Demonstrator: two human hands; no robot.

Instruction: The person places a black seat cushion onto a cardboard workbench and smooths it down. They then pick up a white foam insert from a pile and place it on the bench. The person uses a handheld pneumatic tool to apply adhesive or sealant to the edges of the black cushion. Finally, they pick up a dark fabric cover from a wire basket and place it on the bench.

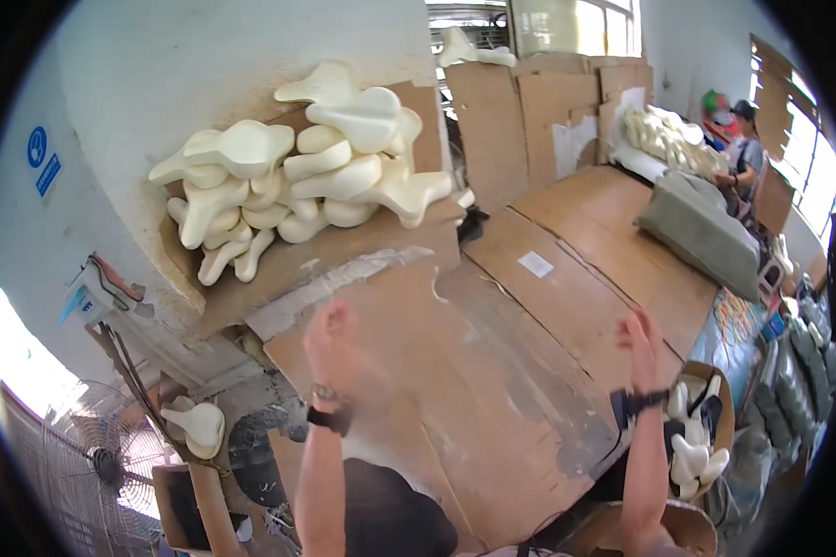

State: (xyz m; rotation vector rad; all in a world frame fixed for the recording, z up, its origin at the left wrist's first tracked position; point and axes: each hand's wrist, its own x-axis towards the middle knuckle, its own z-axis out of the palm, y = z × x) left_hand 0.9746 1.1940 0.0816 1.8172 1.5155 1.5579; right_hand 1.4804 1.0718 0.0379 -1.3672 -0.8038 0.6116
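My left hand [333, 336] is raised over the left part of the cardboard-covered table [474, 371]. Motion smears its fingers, so their pose is unclear, and no object shows in it. A watch and a dark band circle that wrist. On the right, my right hand [639, 342] hovers above the table's edge with its fingers up and somewhat apart, holding nothing; a dark band is on its wrist. Beyond my left hand lies a heap of cream saddle-shaped foam pads [320, 167], stacked against the wall on cardboard.
A box [720, 408] with more foam pads stands right of my right forearm, near grey-green wrapped bundles [790, 381]. A large grey-green sack [701, 227] lies at the far right, with another person [743, 158] behind it. A wire fan [107, 464] stands at lower left.
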